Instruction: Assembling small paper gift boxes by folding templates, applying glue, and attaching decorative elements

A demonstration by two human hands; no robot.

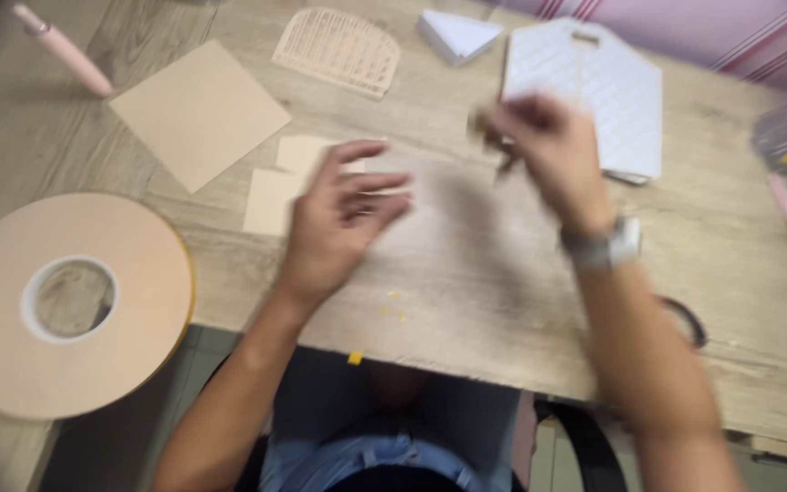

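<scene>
the small dark piece (494,137) sat pinched at the fingertips of your right hand (548,150), raised a little above the desk (466,273) near the white quilted card (594,87); it was too blurred for me to say what it was. your right hand was closed on it. your left hand (343,214) hovered with fingers spread and empty, just over the small tan paper pieces (275,187) lying on the desk. farther left lay a larger tan square sheet (198,114), a big roll of tape (66,301) at the desk's edge, and a pink pen (61,47) beyond. a printed tan card (339,50) rested at the top. to do this well, i'd judge you needed a steadier pinch, and the left hand flat on the paper to hold it firm.
</scene>
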